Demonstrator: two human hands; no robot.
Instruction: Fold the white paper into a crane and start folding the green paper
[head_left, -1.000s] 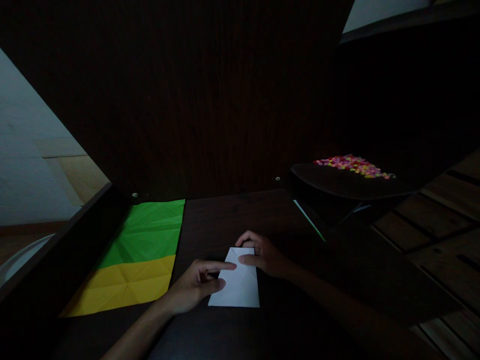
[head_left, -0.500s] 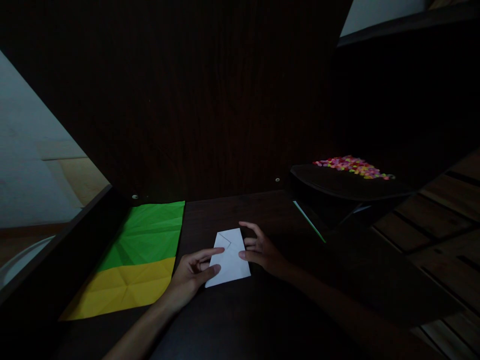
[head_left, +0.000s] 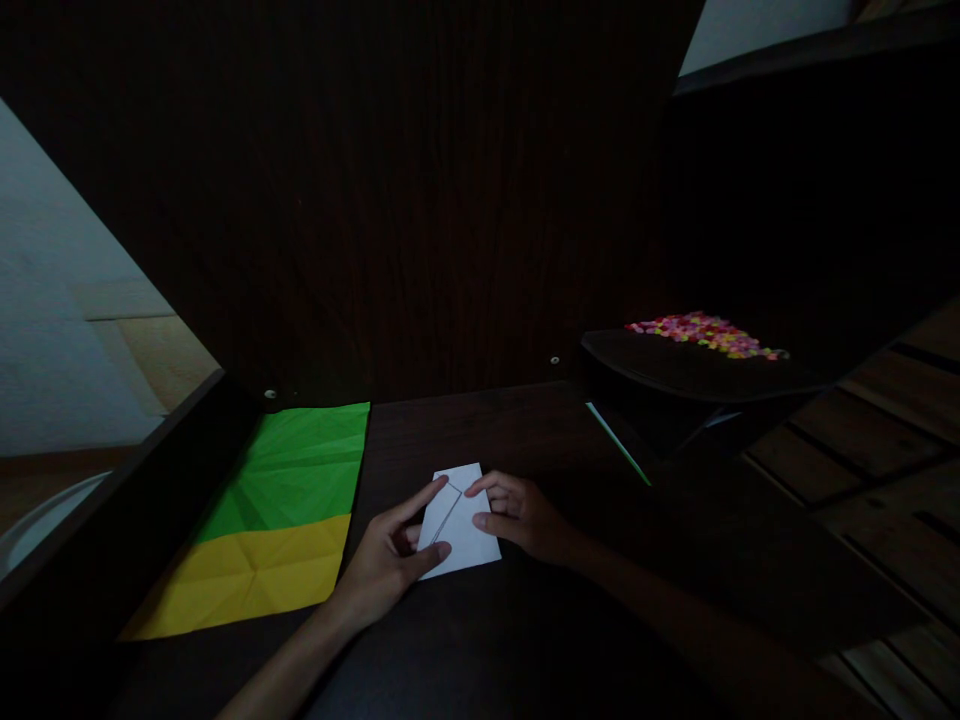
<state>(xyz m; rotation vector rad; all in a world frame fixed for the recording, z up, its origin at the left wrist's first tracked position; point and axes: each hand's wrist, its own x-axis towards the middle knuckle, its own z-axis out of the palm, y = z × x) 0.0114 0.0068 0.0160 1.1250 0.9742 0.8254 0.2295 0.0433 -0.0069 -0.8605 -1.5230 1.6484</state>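
A small folded white paper (head_left: pixel 461 525) lies on the dark wooden table (head_left: pixel 525 640) in dim light. My left hand (head_left: pixel 390 558) rests on its left edge, index finger stretched along the side and thumb pressing the lower corner. My right hand (head_left: pixel 517 517) lies on the paper's right side, fingers pressing down near a folded flap at the top. Both hands touch the paper flat against the table.
A creased green sheet (head_left: pixel 300 465) and a yellow sheet (head_left: pixel 247 575) lie flat at the left. A dark raised tray (head_left: pixel 697 365) at the right carries several small colourful pieces (head_left: pixel 705 332). A dark wooden panel rises behind the table.
The white paper shifted away from me and turned slightly. My left hand slid onto its left edge, and my right hand came down onto its right side.
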